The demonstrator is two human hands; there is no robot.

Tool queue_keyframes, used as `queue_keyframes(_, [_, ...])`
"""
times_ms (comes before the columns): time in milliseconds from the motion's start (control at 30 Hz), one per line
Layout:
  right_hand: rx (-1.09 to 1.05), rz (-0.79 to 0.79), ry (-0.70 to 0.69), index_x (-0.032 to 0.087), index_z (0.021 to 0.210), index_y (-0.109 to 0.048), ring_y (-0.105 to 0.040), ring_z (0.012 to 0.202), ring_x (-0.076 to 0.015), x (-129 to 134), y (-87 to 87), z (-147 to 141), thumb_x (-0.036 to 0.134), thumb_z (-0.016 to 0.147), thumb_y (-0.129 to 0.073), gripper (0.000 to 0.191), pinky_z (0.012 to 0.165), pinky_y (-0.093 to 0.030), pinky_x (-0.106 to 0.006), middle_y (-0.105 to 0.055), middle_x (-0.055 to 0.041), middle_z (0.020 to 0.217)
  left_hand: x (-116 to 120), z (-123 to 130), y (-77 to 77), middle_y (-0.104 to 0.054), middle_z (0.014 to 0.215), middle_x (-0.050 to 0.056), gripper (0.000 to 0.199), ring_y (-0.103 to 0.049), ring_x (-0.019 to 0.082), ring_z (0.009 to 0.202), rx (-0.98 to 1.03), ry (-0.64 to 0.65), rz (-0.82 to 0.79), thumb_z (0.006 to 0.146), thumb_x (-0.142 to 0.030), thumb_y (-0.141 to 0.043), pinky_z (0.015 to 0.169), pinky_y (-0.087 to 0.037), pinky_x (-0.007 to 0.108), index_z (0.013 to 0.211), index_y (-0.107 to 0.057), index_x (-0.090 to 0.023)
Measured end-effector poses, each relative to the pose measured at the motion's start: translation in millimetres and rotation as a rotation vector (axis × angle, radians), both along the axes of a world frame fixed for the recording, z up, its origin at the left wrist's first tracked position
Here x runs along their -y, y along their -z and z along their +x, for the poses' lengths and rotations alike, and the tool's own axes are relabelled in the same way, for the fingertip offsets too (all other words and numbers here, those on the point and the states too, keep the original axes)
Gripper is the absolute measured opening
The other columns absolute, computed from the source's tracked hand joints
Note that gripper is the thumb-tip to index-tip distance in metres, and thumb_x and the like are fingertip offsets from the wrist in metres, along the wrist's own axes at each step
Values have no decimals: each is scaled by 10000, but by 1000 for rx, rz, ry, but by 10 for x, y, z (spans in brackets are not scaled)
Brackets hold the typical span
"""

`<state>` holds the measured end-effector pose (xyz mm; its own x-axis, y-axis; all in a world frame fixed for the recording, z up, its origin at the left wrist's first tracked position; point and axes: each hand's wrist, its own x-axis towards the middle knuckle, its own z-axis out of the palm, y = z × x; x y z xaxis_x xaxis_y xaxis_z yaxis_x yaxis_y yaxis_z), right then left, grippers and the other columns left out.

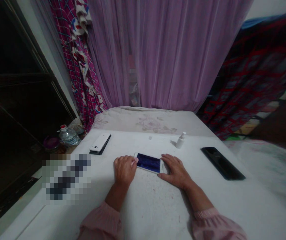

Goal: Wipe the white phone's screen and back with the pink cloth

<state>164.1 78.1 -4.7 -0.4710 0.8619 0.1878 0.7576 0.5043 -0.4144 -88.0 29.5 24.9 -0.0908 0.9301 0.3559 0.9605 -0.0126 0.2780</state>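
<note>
White phone (148, 163), right grip (176, 170) around one end, left grip (125, 170) around a mostly hidden pink cloth (134, 161).

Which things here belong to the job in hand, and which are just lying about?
In the job:
- white phone, its right end held by the right hand
- pink cloth, in the left hand
- spray bottle, perhaps; it stands untouched

Apparently lying about:
- stacked phones
- black phone
- water jug
</note>
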Motion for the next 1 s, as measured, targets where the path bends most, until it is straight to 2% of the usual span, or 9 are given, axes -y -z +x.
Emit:
queue_keyframes(67, [0,-2,2,223,1328,-546,-394,1364,-347,-2,4,1,569,722,-674,709,1119,-248,-572,-492,-145,1443,-17,-49,17,-700,840,31,105,-609,225,866,-8,-19,6,885,-248,-576,815,-332,382,837,-669,-238])
queue_keyframes(167, [2,-7,3,213,1329,-545,-393,1366,-344,-3,4,1,561,723,-677,711,1123,-250,-564,-491,-145,1444,-1,21,34,-699,835,29,92,-612,228,873,4,-7,1,879,-233,-582,827,-334,384,840,-665,-236])
queue_keyframes(333, [9,1,6,211,1325,-545,-395,1366,-336,2,0,-5,556,726,-676,704,1124,-253,-559,-493,-138,1444,84,304,20,-703,858,21,67,-610,219,885,41,113,-15,887,-229,-603,845,-335,381,859,-663,-233])
queue_keyframes(433, [19,-6,10,197,1323,-548,-393,1367,-336,6,-14,-10,559,723,-679,712,1125,-255,-553,-488,-144,1447,93,334,-6,-707,859,11,65,-610,213,883,45,158,-11,894,-253,-612,852,-334,380,865,-669,-244])
queue_keyframes(633, [27,-18,9,174,1326,-544,-386,1371,-339,7,-27,-7,559,729,-674,723,1130,-250,-549,-487,-155,1446,-12,-8,-43,-718,876,30,83,-618,236,899,5,-36,-44,888,-259,-610,848,-333,387,859,-681,-229])
queue_keyframes(700, [23,-10,8,165,1325,-543,-386,1370,-339,1,-8,-2,564,727,-672,730,1127,-254,-549,-485,-157,1447,-29,-62,-35,-715,884,37,95,-617,239,902,-3,-65,-41,895,-265,-599,849,-334,387,869,-680,-221])
queue_keyframes(767, [15,1,6,166,1323,-544,-391,1366,-343,-7,17,4,569,728,-670,730,1122,-258,-557,-490,-161,1442,-22,-23,-21,-710,878,36,103,-615,235,899,-2,-38,-33,900,-272,-595,849,-335,383,868,-677,-220])
queue_keyframes(1000, [6,23,-3,185,1324,-542,-397,1360,-347,-24,57,16,582,727,-670,729,1112,-268,-568,-498,-155,1436,75,344,2,-698,862,19,82,-605,214,879,30,157,-1,906,-268,-602,852,-332,371,874,-668,-232])
